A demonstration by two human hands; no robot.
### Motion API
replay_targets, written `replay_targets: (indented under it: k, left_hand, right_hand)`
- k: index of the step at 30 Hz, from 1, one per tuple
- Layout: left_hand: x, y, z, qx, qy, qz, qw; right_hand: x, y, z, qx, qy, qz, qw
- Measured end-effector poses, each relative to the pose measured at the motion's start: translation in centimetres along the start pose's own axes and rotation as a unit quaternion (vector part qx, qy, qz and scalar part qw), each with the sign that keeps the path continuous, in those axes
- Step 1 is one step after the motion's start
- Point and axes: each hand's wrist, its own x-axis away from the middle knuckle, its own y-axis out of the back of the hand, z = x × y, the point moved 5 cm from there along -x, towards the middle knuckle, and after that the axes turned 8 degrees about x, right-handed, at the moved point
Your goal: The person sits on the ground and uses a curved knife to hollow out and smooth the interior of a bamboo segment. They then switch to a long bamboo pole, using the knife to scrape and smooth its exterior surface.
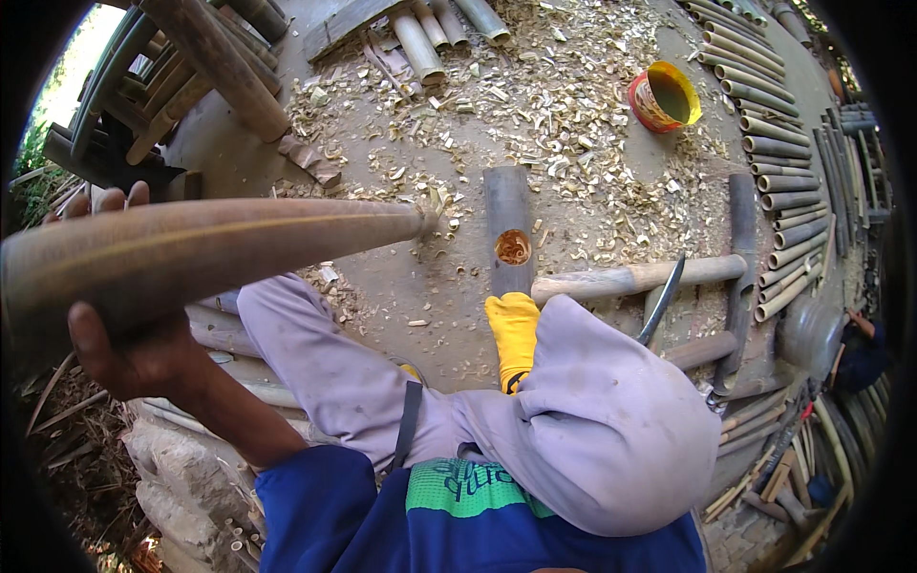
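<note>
My left hand (143, 353) grips a thick brown bamboo pole (220, 244) from below, its thumb on the near side and fingertips showing over the far side. The pole lies crosswise, its narrower end pointing right. My right hand is out of view. In front of me a short dark bamboo tube (507, 205) lies on the ground with a round hole cut in its upper face. A yellow-covered foot (514, 329) of mine rests against its near end. A curved blade (664, 301) stands up beside my right knee; its lower part is hidden.
A pale bamboo rail (640, 277) joins a dark post (740, 229) on the right. Wood chips litter the ground around a yellow-and-red bucket (664, 97). Bamboo lengths (778, 172) line the far right; a bamboo frame (191, 76) stands far left. Another person's arm (863, 327) shows at right.
</note>
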Motion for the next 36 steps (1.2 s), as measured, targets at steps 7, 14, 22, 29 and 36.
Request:
replay_targets:
  k: [7,14,22,29,36]
  left_hand:
    - [1.4,3.7,-1.7,0.121,0.031,0.151,0.981]
    - [5.0,3.3,-3.6,0.037,0.002,0.058,0.998]
    - [6.4,4.4,-5.3,0.069,-0.008,0.047,0.996]
    - [6.1,6.4,-7.6,-0.115,0.065,0.215,0.968]
    - [4.9,6.1,-5.7,-0.01,0.094,0.104,0.99]
  right_hand:
    - [-0.3,3.8,8.7,-0.369,-0.038,0.066,0.927]
    - [0.5,10.6,29.0,-0.519,0.189,0.166,0.817]
    - [3.5,5.0,43.1,-0.177,0.563,0.148,0.794]
    - [4.0,10.2,43.6,-0.38,0.543,0.09,0.743]
    - [3.2,4.1,44.0,-0.152,0.549,0.207,0.795]
